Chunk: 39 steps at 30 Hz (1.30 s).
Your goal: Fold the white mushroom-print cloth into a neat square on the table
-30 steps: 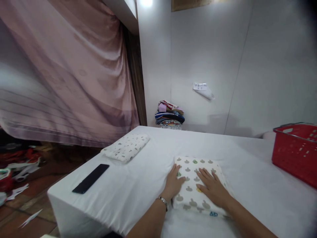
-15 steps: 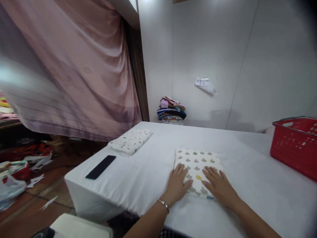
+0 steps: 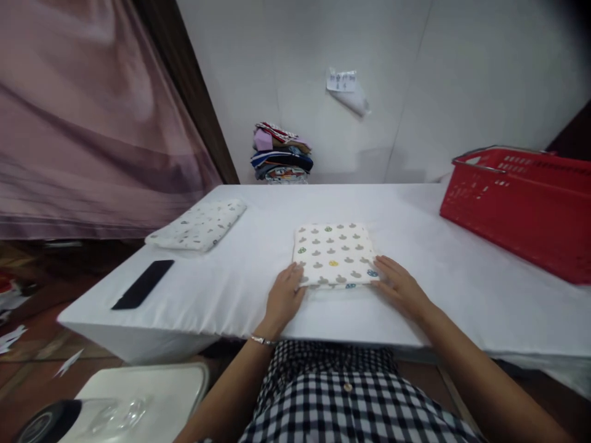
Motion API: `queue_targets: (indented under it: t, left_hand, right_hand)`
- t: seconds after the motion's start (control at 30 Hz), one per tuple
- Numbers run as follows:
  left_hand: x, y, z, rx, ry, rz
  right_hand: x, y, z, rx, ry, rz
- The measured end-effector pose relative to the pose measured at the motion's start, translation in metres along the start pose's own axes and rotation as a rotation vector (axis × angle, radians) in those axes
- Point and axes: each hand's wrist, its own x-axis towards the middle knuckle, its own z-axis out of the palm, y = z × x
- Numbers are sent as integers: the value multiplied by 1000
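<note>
A folded white cloth with grey, green, yellow and blue printed motifs lies flat on the white-covered table in front of me. At its near left corner rests my left hand, fingers stretched along the edge and the thumb by the near side. My right hand touches the near right corner, its fingers extended and thumb apart. Both hands look open, framing the cloth from its two sides. A second folded cloth, white with small dark prints, lies at the table's left edge.
A dark flat rectangular object lies near the left edge of the table. On the right stands a red plastic basket. Beyond the far edge rises a stack of folded fabrics. A pale stool is at lower left.
My hands have slid from lying flat on top of the cloth outward to its near corners. The view has turned right and down, showing more of the basket and a checkered garment.
</note>
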Motion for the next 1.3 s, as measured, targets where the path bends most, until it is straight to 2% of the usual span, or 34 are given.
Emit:
queue_targets:
  t: [0.1,0.2,0.47,0.57,0.7,0.9,1.13,1.3]
  left_hand:
    - [0,4,-1,74,23,-48]
    - [2,10,-2,139,53,-40]
    - [9,15,1,177,81,0]
    - [7,16,2,194,92,-38]
    - [7,15,5,216,64,-138]
    - [11,15,6,183,40,-183]
    - [14,21,3,190,5,-205]
    - [18,24,4,234,-13,-211]
  right_hand:
    - [-7,5,-1,17,-32,38]
    - [-8,6,0,24,-50,42]
    - [-5,12,2,119,17,40]
    - [-4,15,4,237,72,139]
    - [1,13,2,357,168,382]
    - [14,8,-9,319,183,482]
    - [26,-5,-14,99,3,521]
    - [29,-6,-6,69,47,482]
